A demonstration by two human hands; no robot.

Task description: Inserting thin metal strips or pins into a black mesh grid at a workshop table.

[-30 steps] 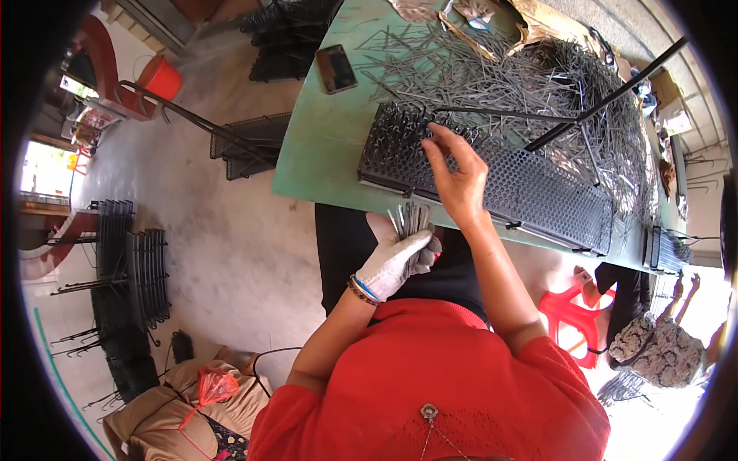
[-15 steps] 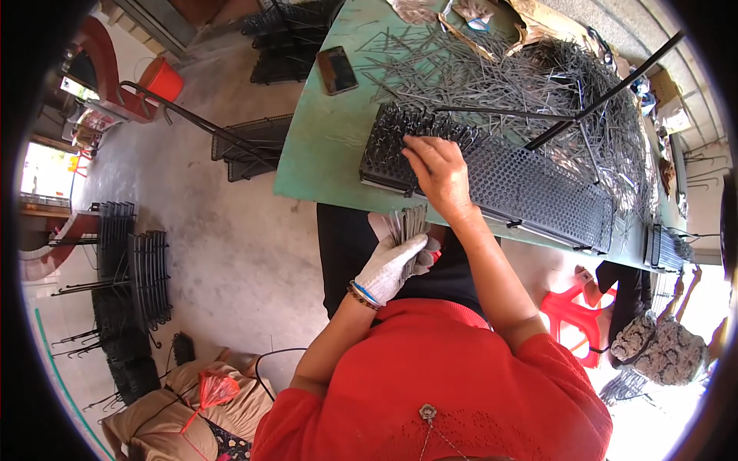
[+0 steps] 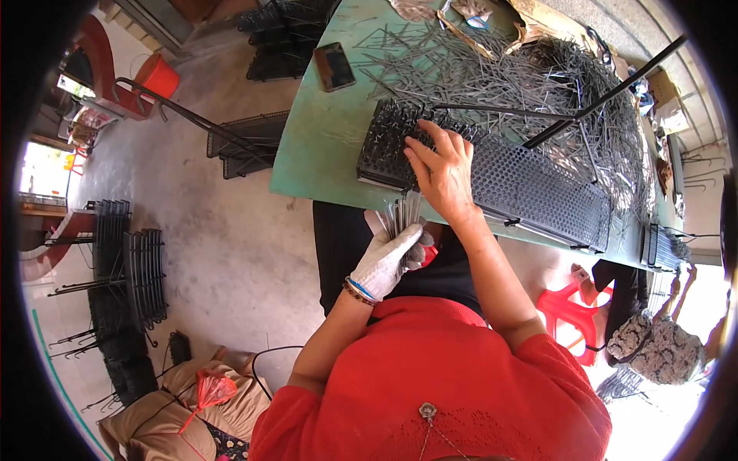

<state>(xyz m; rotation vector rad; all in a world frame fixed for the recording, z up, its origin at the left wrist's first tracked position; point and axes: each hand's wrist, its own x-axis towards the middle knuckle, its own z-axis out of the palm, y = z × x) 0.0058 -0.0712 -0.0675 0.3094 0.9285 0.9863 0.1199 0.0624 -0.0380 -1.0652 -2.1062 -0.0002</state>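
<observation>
A white knitted glove covers my left hand, which is closed around a bundle of thin grey metal strips standing up out of the fist. My bare right hand is over the left part of a long black perforated metal basket. Its thumb and fingers are apart, reaching among many dark bent strips that stick up from the mesh. The fingertips partly cover these strips, so any contact is hard to make out.
Loose metal strips cover much of the green table, beside a phone. A black rod frame rises from the basket. Black racks stand at left. Another person sits at right near a red stool.
My right hand's fingers have spread apart, with the index finger reaching farther across the basket. The left hand still grips its bundle, shifted slightly left in the picture.
</observation>
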